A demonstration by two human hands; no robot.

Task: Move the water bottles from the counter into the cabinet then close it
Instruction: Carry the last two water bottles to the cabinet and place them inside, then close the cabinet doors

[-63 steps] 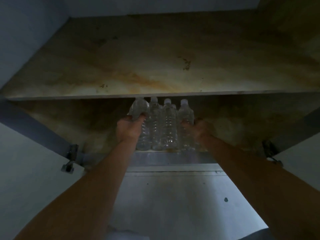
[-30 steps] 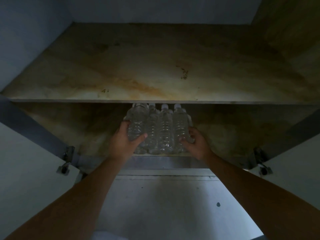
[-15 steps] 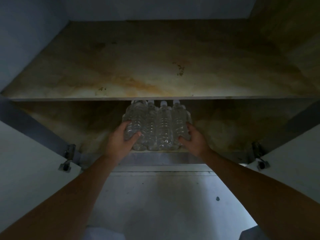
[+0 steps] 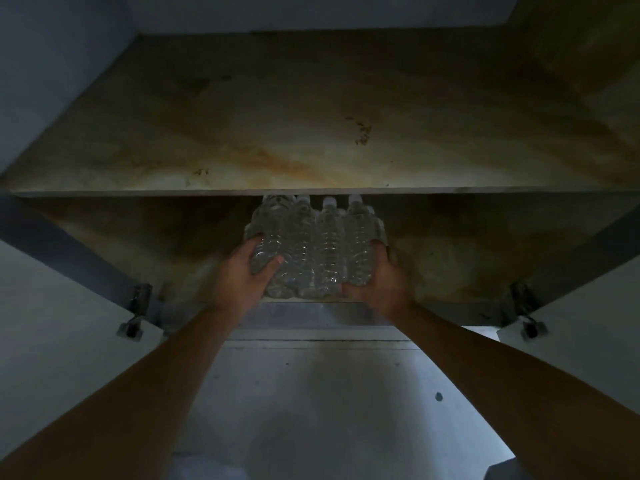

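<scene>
- Water bottles [image 4: 322, 251] inside open cabinet [image 4: 588, 46], dim and wide, filling most of view.
- Stained brown shelf [image 4: 311, 133] spanning full width, streaked yellowish with dark specks, front edge hiding some caps.
- Grey wall [image 4: 311, 393] below cabinet, brighter than interior, marked by one dark spot [image 4: 438, 396].
- Pale left door [image 4: 52, 341] and right door [image 4: 595, 334], swung wide to either side.
- Clear, packed upright in tight cluster at centre of lower compartment, bases near front lip.
- Left hand [image 4: 242, 282] wrapped round leftmost of cluster, thumb across its front.
- Right hand [image 4: 384, 285] cupped round rightmost, fingers curled behind; hands apart, cluster clamped between.
- Metal left hinge [image 4: 138, 306] and right hinge [image 4: 523, 303] at lower corners.
</scene>
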